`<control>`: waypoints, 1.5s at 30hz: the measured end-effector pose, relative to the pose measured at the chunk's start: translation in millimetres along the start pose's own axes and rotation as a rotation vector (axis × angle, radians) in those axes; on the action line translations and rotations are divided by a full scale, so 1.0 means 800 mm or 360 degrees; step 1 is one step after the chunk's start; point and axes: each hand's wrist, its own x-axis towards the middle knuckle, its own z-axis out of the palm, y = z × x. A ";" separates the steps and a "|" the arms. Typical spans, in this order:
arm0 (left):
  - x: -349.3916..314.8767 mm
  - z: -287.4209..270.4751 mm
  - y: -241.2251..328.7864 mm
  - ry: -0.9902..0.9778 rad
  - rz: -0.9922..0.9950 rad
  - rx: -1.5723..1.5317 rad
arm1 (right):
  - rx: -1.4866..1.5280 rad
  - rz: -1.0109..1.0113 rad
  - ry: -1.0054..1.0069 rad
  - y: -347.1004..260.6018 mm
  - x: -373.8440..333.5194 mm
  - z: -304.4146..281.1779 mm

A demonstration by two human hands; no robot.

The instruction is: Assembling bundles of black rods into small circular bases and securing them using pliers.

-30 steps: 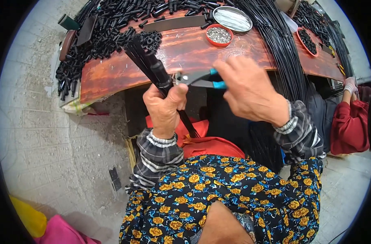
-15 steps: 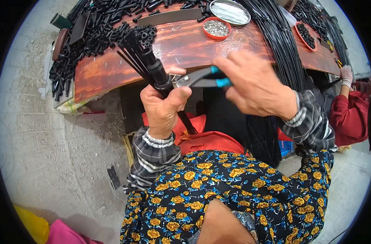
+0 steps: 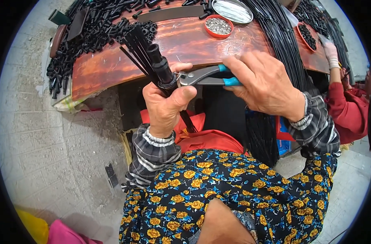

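My left hand [image 3: 165, 105] is closed round a bundle of thin black rods [image 3: 137, 49] with a black plastic tubular fitting [image 3: 162, 70] among them; the bundle slants down toward my lap. My right hand [image 3: 266, 83] grips pliers [image 3: 205, 77] with black and teal handles. The jaws meet a thin silvery wire or pin at the side of the fitting, just above my left thumb. Whether the jaws are fully closed on it is too small to tell.
On the wood-patterned table [image 3: 104, 67] lie heaped black plastic fittings [image 3: 108, 28], a red dish of small metal pieces [image 3: 218, 26], a round tray of pale thin sticks [image 3: 234, 11] and long black rods [image 3: 276, 32]. A co-worker's gloved hand [image 3: 330, 53] reaches over the table at right.
My right hand and the pliers have shifted slightly right, the jaws staying by the fitting. The co-worker's gloved hand has moved up and left over the table.
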 end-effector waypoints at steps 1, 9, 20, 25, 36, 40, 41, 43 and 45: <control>0.001 -0.001 -0.001 -0.0041 0.0009 -0.0003 | -0.0001 0.0010 -0.0004 0.005 0.001 0.005; 0.003 -0.006 0.001 -0.0034 -0.0120 -0.0119 | 0.1320 0.0306 -0.0754 0.012 0.016 0.028; 0.012 0.003 0.004 0.0088 -0.0338 -0.0239 | 0.1175 0.0339 -0.0630 0.009 0.010 0.030; 0.011 0.004 0.003 0.0187 -0.0288 -0.0213 | 0.0641 0.0258 -0.0294 -0.003 0.012 0.029; 0.007 0.012 0.004 0.0335 -0.0202 -0.0094 | 0.0405 0.0297 -0.0201 -0.016 0.008 0.034; 0.014 0.011 0.001 0.0348 -0.0223 -0.0160 | 0.0459 0.0423 0.0076 -0.027 -0.001 0.077; 0.015 0.011 -0.001 0.0331 -0.0225 -0.0161 | 0.0559 0.0504 0.0111 -0.032 -0.002 0.089; 0.010 0.001 -0.004 0.0294 -0.0240 -0.0056 | 0.0686 0.0527 0.0105 -0.034 0.000 0.096; 0.012 -0.001 -0.003 0.0247 -0.0237 -0.0098 | 0.0687 0.0513 0.0044 -0.026 0.005 0.087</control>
